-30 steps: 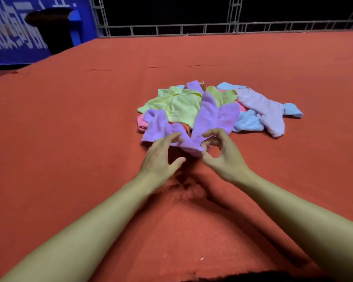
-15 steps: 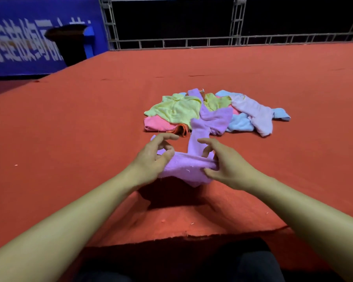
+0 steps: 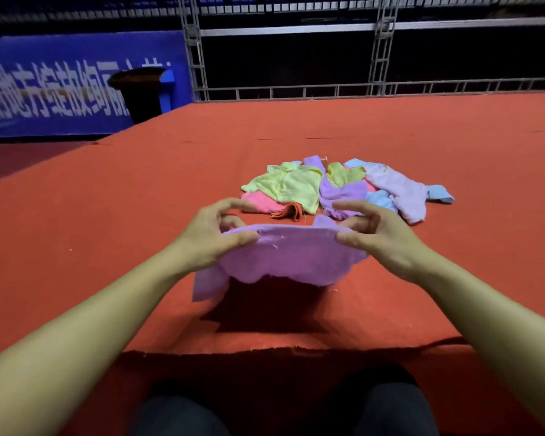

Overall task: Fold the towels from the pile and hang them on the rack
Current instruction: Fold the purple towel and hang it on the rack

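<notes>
At the upper left of the frame, a blue banner (image 3: 60, 86) with white lettering stands behind a dark bin (image 3: 140, 92); what the bin holds cannot be seen. To its right, a grey metal frame (image 3: 296, 89) runs along the far edge of a wide red table (image 3: 76, 215).

In the middle of the frame, slightly left, the person's left hand (image 3: 208, 237) pinches the left edge of a purple towel (image 3: 283, 256), thumb on the near side and fingers curled over the far side. The towel is lifted above the table near its front edge, stretched flat between both hands, with its near edge hanging loose and ragged and one corner drooping at the lower left. It casts a dark shadow on the table below.

Just beyond it, in the centre, lies the pile of towels (image 3: 343, 187): yellow-green, pink, orange, purple, pale blue and pale pink, all crumpled and overlapping.

To the right of centre, the right hand (image 3: 381, 237) pinches the towel's right edge in the same way.

At the bottom of the frame, dark trousers (image 3: 384, 407) show below the table's edge.
</notes>
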Available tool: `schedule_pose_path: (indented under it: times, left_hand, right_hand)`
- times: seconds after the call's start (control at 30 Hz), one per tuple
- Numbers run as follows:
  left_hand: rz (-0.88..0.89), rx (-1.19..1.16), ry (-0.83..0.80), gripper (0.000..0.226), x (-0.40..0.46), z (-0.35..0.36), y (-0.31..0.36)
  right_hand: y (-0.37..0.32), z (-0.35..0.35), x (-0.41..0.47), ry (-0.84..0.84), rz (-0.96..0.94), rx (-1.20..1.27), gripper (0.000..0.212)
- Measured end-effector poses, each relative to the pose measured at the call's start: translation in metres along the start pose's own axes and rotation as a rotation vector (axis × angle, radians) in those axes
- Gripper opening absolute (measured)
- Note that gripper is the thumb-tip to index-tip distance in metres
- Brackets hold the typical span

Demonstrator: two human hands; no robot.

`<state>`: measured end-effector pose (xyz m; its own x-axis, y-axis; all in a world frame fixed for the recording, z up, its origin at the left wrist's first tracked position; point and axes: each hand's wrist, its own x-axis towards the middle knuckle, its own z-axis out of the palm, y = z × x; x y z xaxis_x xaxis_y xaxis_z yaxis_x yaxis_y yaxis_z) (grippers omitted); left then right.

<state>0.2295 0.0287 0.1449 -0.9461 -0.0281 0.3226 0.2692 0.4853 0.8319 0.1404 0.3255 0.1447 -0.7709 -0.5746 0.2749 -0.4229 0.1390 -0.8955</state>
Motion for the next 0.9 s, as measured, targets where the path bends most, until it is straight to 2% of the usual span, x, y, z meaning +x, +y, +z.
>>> schedule_pose_path:
  times: [0.1, 0.2, 0.27, 0.33, 0.4, 0.53, 0.67, 0.8, 0.9]
  left_hand:
    - [0.123, -0.008, 0.063, 0.046, -0.006, -0.020, 0.045]
    - [0.195, -0.008, 0.058, 0.042, -0.001, -0.045, 0.099]
    - [0.157, 0.041, -0.002, 0.044, 0.017, -0.059, 0.118]
    - [0.091, 0.177, -0.042, 0.038, 0.040, -0.061, 0.109]
    - [0.023, 0.261, -0.057, 0.035, 0.062, -0.053, 0.073]
    - [-0.168, 0.295, -0.156, 0.036, 0.083, -0.030, -0.045]
    - [-0.245, 0.240, -0.089, 0.045, 0.084, -0.010, -0.129]
    - [-0.226, 0.247, 0.046, 0.053, 0.107, -0.006, -0.179]
    - [-0.219, 0.282, 0.081, 0.055, 0.134, -0.008, -0.210]
  right_hand:
    - [-0.050, -0.008, -0.014, 0.070, -0.105, 0.133, 0.046]
    - [-0.100, -0.027, -0.016, 0.104, -0.203, 0.211, 0.046]
    - [-0.113, -0.040, -0.004, 0.113, -0.220, 0.136, 0.044]
    - [-0.100, -0.049, 0.020, 0.116, -0.197, -0.056, 0.043]
    - [-0.062, -0.050, 0.048, 0.111, -0.136, -0.213, 0.043]
    - [0.043, -0.036, 0.087, 0.052, -0.002, -0.480, 0.045]
    - [0.115, -0.021, 0.110, 0.025, 0.057, -0.478, 0.052]
    - [0.154, -0.006, 0.147, 0.014, 0.086, -0.412, 0.048]
    - [0.176, 0.000, 0.181, 0.024, 0.122, -0.371, 0.047]
